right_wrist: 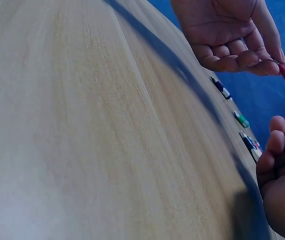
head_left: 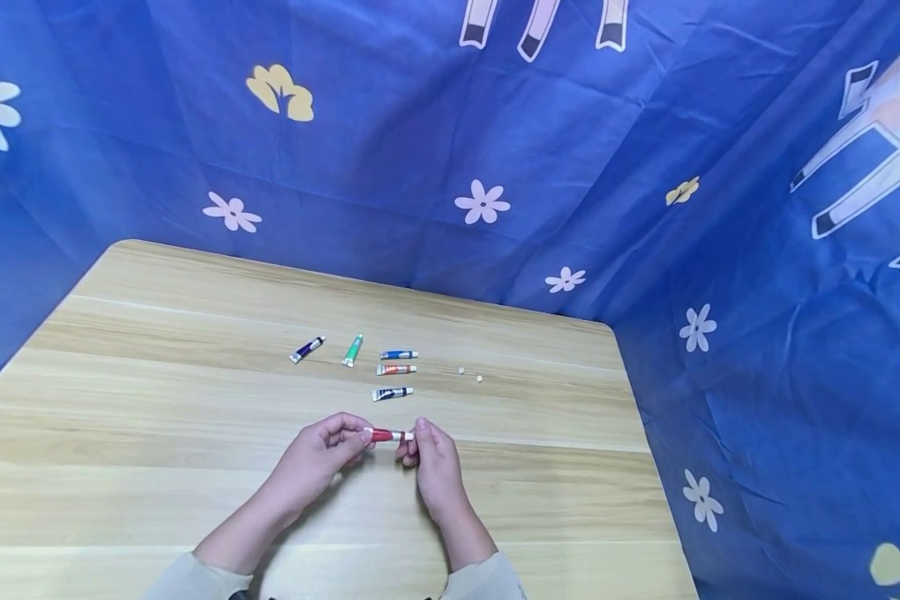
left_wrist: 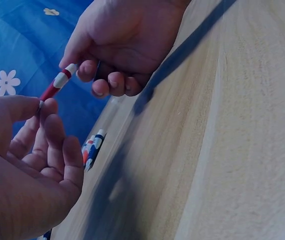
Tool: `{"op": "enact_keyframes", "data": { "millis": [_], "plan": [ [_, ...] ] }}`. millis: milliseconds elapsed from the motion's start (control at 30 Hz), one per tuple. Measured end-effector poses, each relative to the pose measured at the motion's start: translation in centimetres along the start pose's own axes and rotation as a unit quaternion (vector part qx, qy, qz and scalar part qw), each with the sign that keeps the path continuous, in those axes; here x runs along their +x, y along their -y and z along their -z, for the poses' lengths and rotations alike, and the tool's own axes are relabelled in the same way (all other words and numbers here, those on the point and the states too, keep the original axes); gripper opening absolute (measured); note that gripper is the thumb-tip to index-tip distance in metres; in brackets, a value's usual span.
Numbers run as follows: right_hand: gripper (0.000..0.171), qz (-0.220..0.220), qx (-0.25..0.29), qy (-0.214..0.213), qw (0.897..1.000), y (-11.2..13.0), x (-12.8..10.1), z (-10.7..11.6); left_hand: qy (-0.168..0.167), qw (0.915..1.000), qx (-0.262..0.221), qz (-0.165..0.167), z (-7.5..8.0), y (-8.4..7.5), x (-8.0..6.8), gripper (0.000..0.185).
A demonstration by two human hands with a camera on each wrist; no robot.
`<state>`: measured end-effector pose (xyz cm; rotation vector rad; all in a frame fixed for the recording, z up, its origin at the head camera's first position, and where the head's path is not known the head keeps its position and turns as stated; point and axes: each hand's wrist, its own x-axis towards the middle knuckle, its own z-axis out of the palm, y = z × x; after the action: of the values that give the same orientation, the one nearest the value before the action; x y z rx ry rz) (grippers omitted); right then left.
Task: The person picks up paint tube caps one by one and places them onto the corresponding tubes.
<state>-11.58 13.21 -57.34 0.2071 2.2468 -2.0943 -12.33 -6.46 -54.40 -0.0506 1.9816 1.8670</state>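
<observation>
A small red paint tube is held level above the table between both hands. My left hand pinches its flat crimped end between thumb and forefinger. At the white-capped end, the thumb and forefinger of my right hand grip the cap. Beyond the hands lie more paint tubes: a dark blue one closest, then an orange-red one and a blue one. Farther left are a green tube and a dark purple tube.
Two tiny white pieces lie on the wooden table, to the right of the tubes. A blue curtain with printed flowers hangs behind the table and along its right side.
</observation>
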Motion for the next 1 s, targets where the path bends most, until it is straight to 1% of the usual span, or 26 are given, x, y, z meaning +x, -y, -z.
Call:
{"op": "enact_keyframes", "data": {
  "millis": [67,100,200,267,333,433,500,600,733,800,1000],
  "plan": [
    [0.053,0.003,0.007,0.013,1.000,-0.1,0.1,0.2,-0.001,1.0000,-0.003,0.004,0.0,0.0,0.1,0.030],
    [0.050,0.005,0.015,0.023,1.000,-0.2,0.2,0.4,-0.002,1.0000,-0.005,0.007,0.0,0.0,0.1,0.030],
    [0.032,0.016,0.033,0.051,0.998,-0.2,0.3,0.8,-0.005,0.9999,-0.008,0.012,0.1,0.1,0.2,0.030],
    [0.019,0.032,0.036,0.071,0.996,-0.2,0.3,1.0,-0.006,0.9999,-0.009,0.010,0.1,0.2,0.2,0.030],
    [0.026,0.053,0.026,0.082,0.995,-0.2,0.2,1.3,-0.006,0.9999,-0.008,0.008,0.2,0.2,0.2,0.031],
    [0.035,0.084,-0.014,0.076,0.993,-0.2,0.1,1.7,-0.009,0.9998,-0.010,0.013,0.2,0.2,0.3,0.030],
    [0.033,0.099,-0.039,0.063,0.992,-0.2,0.0,1.9,-0.010,0.9997,-0.011,0.019,0.2,0.1,0.3,0.029],
    [0.026,0.118,-0.068,0.050,0.989,-0.2,-0.2,2.1,-0.010,0.9997,-0.007,0.020,0.1,0.1,0.3,0.029],
    [0.019,0.136,-0.081,0.049,0.986,-0.2,-0.3,2.3,-0.009,0.9997,-0.004,0.020,0.1,0.0,0.2,0.029],
    [0.016,0.140,-0.078,0.050,0.986,-0.1,-0.3,2.3,-0.011,0.9996,-0.005,0.026,0.1,-0.1,0.1,0.028],
    [0.013,0.134,-0.074,0.036,0.988,0.0,-0.4,2.4,-0.011,0.9995,-0.003,0.028,0.0,-0.2,0.0,0.028]
  ]
}}
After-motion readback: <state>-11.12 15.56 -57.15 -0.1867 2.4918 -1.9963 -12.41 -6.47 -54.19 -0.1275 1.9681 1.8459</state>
